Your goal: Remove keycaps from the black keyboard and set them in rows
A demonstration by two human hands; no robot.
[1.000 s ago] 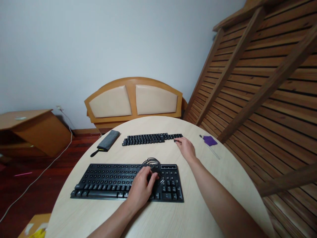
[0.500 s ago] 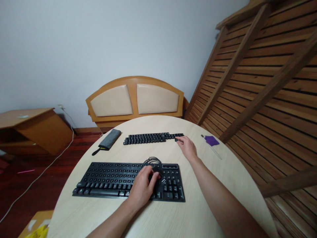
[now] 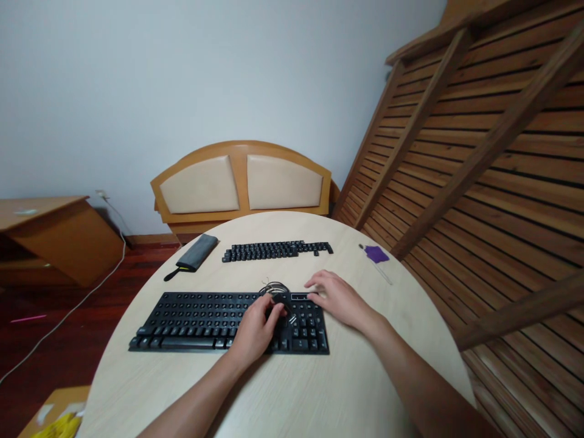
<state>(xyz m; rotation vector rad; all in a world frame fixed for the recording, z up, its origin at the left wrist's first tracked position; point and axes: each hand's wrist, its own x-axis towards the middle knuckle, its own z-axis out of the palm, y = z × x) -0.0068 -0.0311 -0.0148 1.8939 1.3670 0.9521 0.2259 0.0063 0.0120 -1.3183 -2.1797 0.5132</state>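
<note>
A black keyboard (image 3: 196, 319) with its keycaps off lies on the round pale table (image 3: 292, 395). My left hand (image 3: 255, 331) rests on its right part, fingers curled round a black keycap puller (image 3: 280, 313) with a wire loop (image 3: 274, 287). My right hand (image 3: 335, 298) hovers over the keyboard's right end, fingers loosely bent, fingertips near the upper right corner. Whether it holds a keycap is hidden. Rows of loose black keycaps (image 3: 276, 249) are laid out farther back on the table.
A grey pouch (image 3: 196, 253) lies at the table's back left, a purple brush-like tool (image 3: 376, 255) at the back right. Behind the table stands a wooden headboard (image 3: 241, 182); a slatted bed frame (image 3: 479, 170) leans at right. Left is a low wooden cabinet (image 3: 55, 234).
My right hand has drawn back from the right end of the loose keycap rows to the keyboard's right end. My left hand stays on the puller.
</note>
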